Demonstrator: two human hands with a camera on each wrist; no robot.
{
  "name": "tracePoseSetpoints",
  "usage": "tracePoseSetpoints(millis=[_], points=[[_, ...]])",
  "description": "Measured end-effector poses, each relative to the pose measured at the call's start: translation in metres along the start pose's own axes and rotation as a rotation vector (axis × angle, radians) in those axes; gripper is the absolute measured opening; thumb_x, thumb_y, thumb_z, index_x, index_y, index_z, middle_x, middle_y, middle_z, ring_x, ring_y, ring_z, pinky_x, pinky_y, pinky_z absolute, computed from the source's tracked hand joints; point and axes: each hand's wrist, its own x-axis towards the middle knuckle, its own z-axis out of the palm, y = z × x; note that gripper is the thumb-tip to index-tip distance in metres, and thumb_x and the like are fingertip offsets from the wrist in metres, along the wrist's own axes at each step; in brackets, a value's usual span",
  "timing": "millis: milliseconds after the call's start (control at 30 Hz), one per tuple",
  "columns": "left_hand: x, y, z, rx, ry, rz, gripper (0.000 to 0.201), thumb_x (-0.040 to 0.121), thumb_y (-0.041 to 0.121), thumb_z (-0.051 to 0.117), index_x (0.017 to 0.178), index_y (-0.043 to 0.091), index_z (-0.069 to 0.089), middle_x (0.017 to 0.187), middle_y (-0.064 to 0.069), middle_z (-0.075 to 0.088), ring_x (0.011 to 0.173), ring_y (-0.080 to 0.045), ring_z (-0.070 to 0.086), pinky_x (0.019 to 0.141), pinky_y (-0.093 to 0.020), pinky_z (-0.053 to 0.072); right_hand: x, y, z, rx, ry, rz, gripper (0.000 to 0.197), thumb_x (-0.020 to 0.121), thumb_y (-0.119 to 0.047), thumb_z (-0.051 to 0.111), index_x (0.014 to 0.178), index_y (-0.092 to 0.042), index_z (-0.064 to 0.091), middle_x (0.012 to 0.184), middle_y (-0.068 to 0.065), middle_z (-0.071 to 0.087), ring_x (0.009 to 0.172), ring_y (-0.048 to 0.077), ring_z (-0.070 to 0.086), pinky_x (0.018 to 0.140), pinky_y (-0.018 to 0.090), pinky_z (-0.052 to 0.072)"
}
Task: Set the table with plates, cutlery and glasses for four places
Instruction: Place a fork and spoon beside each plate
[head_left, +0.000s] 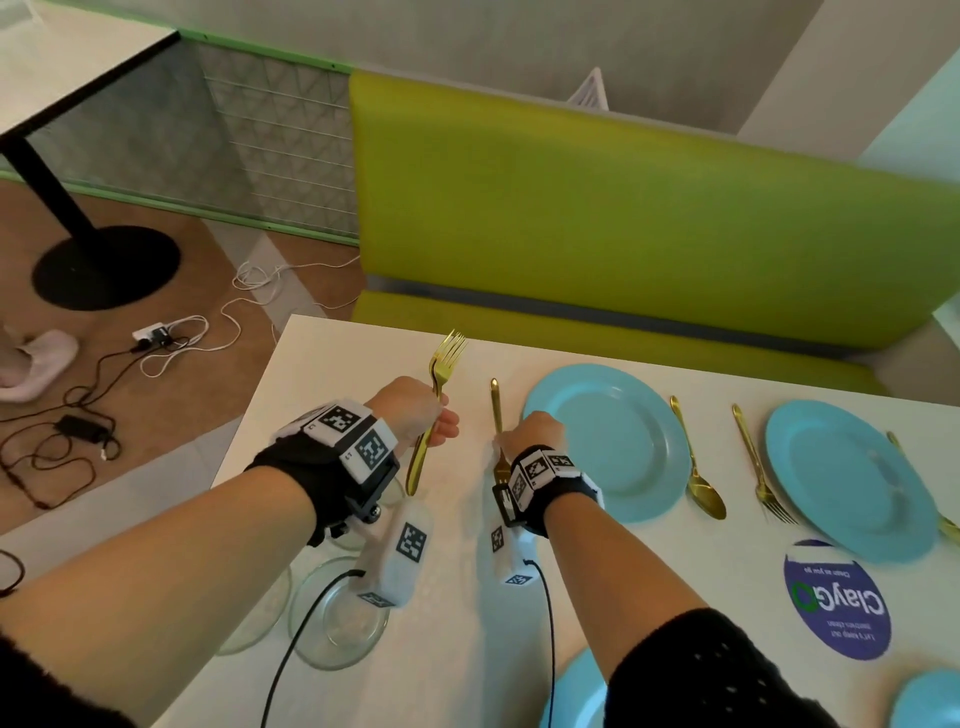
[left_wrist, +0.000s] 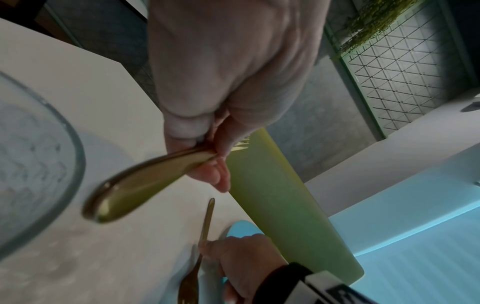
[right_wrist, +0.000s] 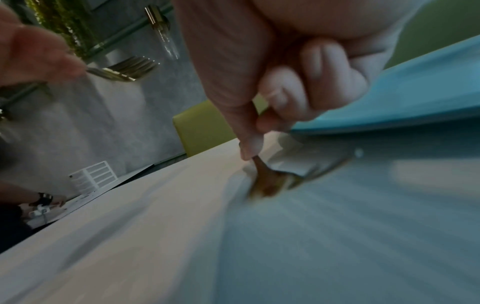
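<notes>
1. Fingers of my right hand (head_left: 535, 434) pinch a gold fork (head_left: 497, 415) by the middle of its handle; it lies on the white table (head_left: 332, 364) just beside the left rim of a blue plate (head_left: 605, 441), tines toward me.
2. My left hand (head_left: 415, 410) is curled round the remaining gold forks (head_left: 434, 400), held clear of the table with their tines pointing away; I cannot count them for certain.
3. Done, as I judge it: that plate has a spoon (head_left: 696, 460) at its right. The far right plate (head_left: 847, 478) has a fork (head_left: 761, 465) at its left and some gold cutlery at its right, cut off by the frame edge.
4. Two more blue plates show only partly at the near edge; I see no cutlery by them yet.
5. Still left, I reckon: the forks in hand go to those near places, then their spoons.
6. Clear glassware (head_left: 340, 618) sits clustered near my left forearm, not yet distributed.
</notes>
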Motion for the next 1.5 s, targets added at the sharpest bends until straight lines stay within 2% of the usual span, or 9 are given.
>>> tracePoseSetpoints(millis=[133,400,600,700,900,1033,1167,1367,1500], points=[[0.001,-0.001,0.003,-0.002,-0.005,-0.003,0.02,0.098,0.002,0.035,0.084,0.007,0.049,0.074,-0.009,0.058,0.063,-0.015,0.057,0.058,-0.023,0.046,0.004,-0.004,-0.001,0.011,0.017,0.034,0.012,0.079,-0.019,0.065,0.081,-0.008,0.061,0.083,0.009,0.064,0.072,0.026,0.06,0.065,0.027,0.052],[0.001,-0.005,0.008,0.008,0.009,-0.013,0.023,0.098,0.002,0.034,0.08,0.008,0.047,0.074,-0.01,0.057,0.062,-0.015,0.056,0.057,-0.022,0.046,0.015,0.0,-0.007,0.054,0.023,0.021,0.02,0.08,-0.024,0.068,0.088,-0.007,0.063,0.089,0.01,0.066,0.084,0.029,0.067,0.075,0.032,0.056],[-0.001,-0.004,0.01,0.003,0.008,-0.011,0.023,0.098,0.002,0.035,0.081,0.008,0.048,0.075,-0.01,0.058,0.063,-0.015,0.057,0.058,-0.022,0.047,0.018,0.007,-0.01,0.084,0.028,0.026,0.036,0.083,-0.024,0.066,0.059,-0.012,0.043,0.079,0.007,0.056,0.071,0.026,0.056,0.064,0.025,0.047],[-0.004,-0.005,0.011,0.011,0.007,-0.014,0.017,0.099,0.002,0.034,0.09,0.005,0.049,0.075,-0.01,0.059,0.063,-0.015,0.057,0.057,-0.022,0.047,0.017,0.009,-0.011,0.068,0.034,0.02,0.037,0.083,-0.024,0.066,0.057,-0.012,0.042,0.078,0.007,0.056,0.07,0.025,0.054,0.063,0.025,0.045],[-0.013,-0.006,0.011,0.015,-0.016,-0.009,0.023,0.098,0.002,0.034,0.081,0.007,0.048,0.075,-0.01,0.058,0.063,-0.016,0.057,0.058,-0.023,0.047,0.009,0.013,-0.017,0.073,0.023,-0.005,0.031,0.084,-0.027,0.066,0.067,-0.008,0.048,0.088,0.01,0.062,0.075,0.025,0.057,0.064,0.025,0.044],[-0.023,-0.008,0.012,0.027,-0.025,0.023,0.013,0.098,0.001,0.037,0.099,0.003,0.05,0.075,-0.009,0.058,0.064,-0.016,0.058,0.061,-0.024,0.049,-0.011,0.01,-0.026,0.024,0.038,-0.051,0.038,0.087,-0.035,0.062,0.107,-0.003,0.058,0.107,0.012,0.065,0.097,0.028,0.064,0.069,0.027,0.044],[-0.042,-0.013,0.015,-0.015,-0.053,0.063,0.013,0.096,0.0,0.043,0.103,0.001,0.054,0.074,-0.011,0.056,0.063,-0.018,0.057,0.063,-0.026,0.052,-0.041,0.01,-0.035,0.016,0.05,-0.138,0.03,0.087,-0.039,0.06,0.072,-0.013,0.056,0.069,0.002,0.053,0.067,0.02,0.052,0.063,0.026,0.041],[-0.078,-0.034,0.012,-0.047,-0.132,0.13,0.017,0.095,0.004,0.048,0.109,0.005,0.058,0.079,-0.007,0.055,0.068,-0.015,0.056,0.071,-0.032,0.054,-0.133,0.022,-0.052,0.252,-0.022,-0.263,0.018,0.09,-0.036,0.057,0.083,-0.02,0.055,0.069,-0.006,0.058,0.055,0.009,0.053,0.049,0.018,0.043],[-0.107,-0.055,0.009,-0.072,-0.22,0.14,0.009,0.093,0.004,0.052,0.091,0.005,0.06,0.078,-0.011,0.061,0.069,-0.021,0.06,0.08,-0.043,0.057,-0.19,0.039,-0.046,0.341,-0.092,-0.261,0.017,0.091,-0.019,0.059,0.075,-0.024,0.054,0.073,-0.005,0.059,0.054,0.009,0.055,0.048,0.019,0.046]])
